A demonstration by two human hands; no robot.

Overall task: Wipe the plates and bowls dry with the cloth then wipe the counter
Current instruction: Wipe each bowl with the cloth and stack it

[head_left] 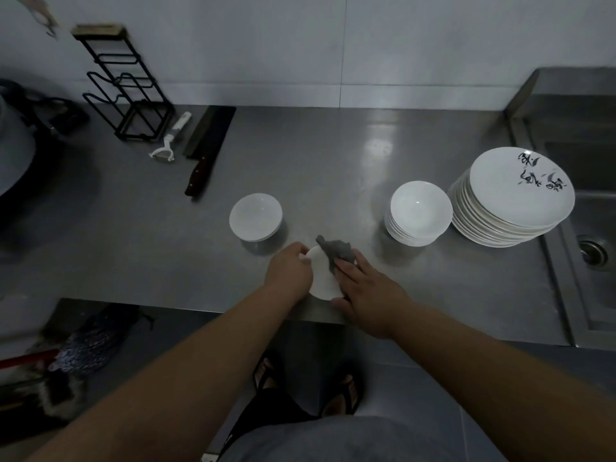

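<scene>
The left hand (289,270) grips the left edge of a small white bowl (321,278) with curled fingers and holds it tilted over the near edge of the steel counter (333,151). The right hand (365,288) presses a grey cloth (335,251) on the bowl's right side, fingers quite straight. Just beyond the hands, to the left, stand a few stacked white bowls (256,216). To the right is a taller bowl stack (418,213), touching a pile of plates (515,198) beside the sink (593,228). Far left lie a cleaver (208,146), a peeler (170,140) and a black wire rack (125,91).
</scene>
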